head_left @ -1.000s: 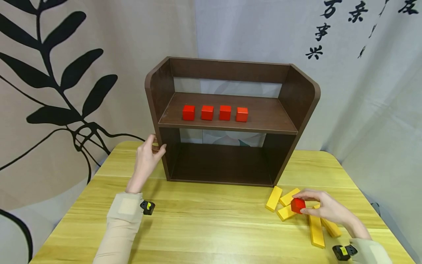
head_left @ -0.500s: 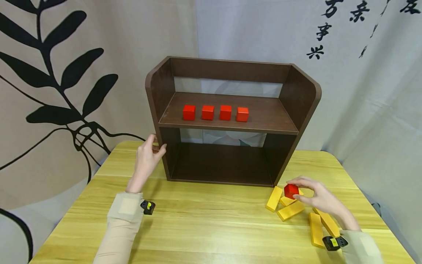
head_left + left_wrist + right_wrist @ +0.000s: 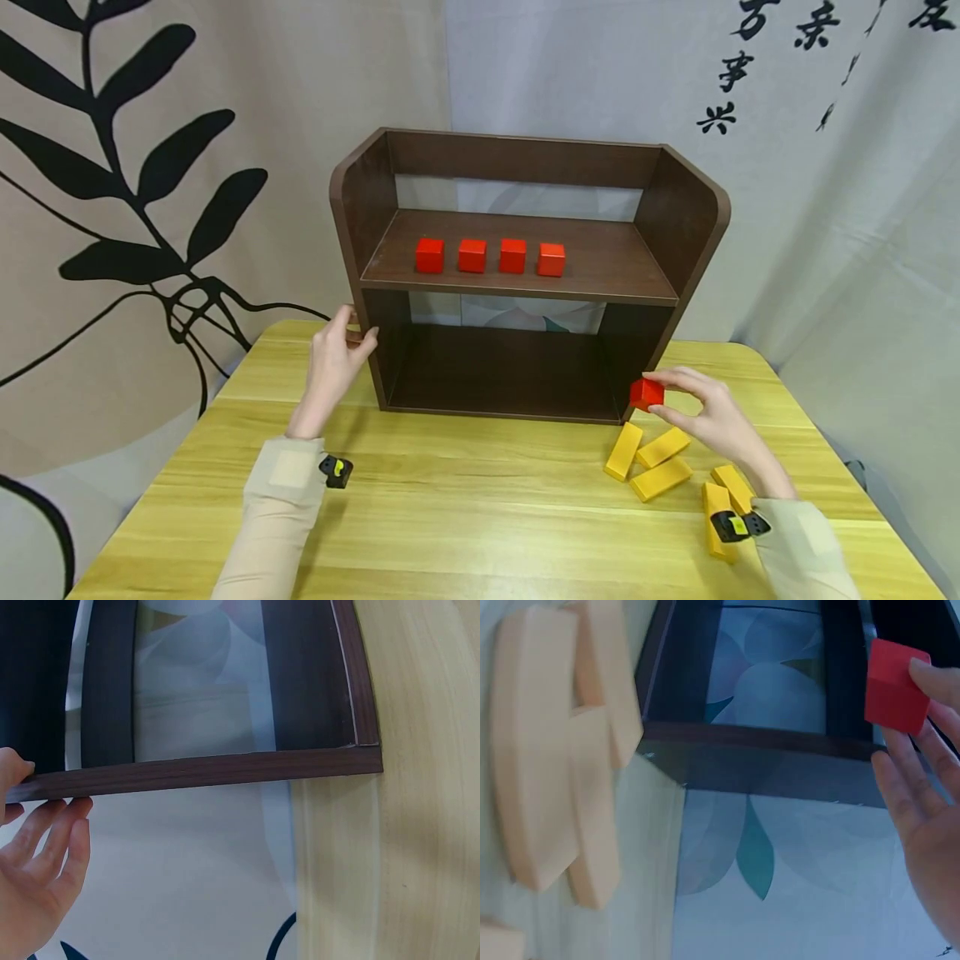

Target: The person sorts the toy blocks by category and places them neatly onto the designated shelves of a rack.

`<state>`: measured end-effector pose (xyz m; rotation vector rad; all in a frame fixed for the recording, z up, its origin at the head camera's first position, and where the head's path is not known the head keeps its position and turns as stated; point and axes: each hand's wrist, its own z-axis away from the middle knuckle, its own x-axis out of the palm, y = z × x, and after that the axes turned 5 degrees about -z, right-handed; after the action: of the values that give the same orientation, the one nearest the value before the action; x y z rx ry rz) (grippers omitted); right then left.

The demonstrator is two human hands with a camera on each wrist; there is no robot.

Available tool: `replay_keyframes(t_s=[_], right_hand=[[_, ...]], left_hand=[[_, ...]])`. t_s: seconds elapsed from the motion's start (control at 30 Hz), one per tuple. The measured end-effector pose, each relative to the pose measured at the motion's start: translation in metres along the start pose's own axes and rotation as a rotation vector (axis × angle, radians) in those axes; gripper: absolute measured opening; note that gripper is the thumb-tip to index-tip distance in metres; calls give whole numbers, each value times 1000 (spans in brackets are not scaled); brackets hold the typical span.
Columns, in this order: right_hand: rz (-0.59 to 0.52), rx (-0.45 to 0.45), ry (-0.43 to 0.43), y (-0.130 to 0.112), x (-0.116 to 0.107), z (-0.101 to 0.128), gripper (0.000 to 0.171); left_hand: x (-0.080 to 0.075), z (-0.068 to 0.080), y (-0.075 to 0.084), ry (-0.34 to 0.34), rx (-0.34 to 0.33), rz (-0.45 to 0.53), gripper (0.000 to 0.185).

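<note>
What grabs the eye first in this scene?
A dark brown shelf unit stands on the yellow wooden table, with a neat row of four red cubes on its upper board. The right hand pinches a fifth red cube near the unit's lower right corner, above scattered yellow blocks. The left hand grips its left wall.

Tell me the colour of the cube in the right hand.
Red. The cube, pinched by the right hand, shows best in the head view, matching the four cubes on the shelf.
</note>
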<state>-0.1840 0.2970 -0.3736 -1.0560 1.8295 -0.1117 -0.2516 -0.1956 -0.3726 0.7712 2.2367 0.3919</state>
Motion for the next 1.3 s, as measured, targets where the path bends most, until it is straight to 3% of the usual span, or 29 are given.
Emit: replay_keyframes(t_s=[0.33, 0.77, 1.3], right_hand=[[-73, -35, 110, -18, 0, -25, 48], [-189, -189, 218, -43, -4, -62, 50], [-164, -131, 384, -67, -4, -99, 47]], left_hand=[[0, 0, 0, -4, -10, 8, 23], [-1, 1, 0, -13, -7, -10, 23], [0, 0, 0, -13, -13, -2, 24]])
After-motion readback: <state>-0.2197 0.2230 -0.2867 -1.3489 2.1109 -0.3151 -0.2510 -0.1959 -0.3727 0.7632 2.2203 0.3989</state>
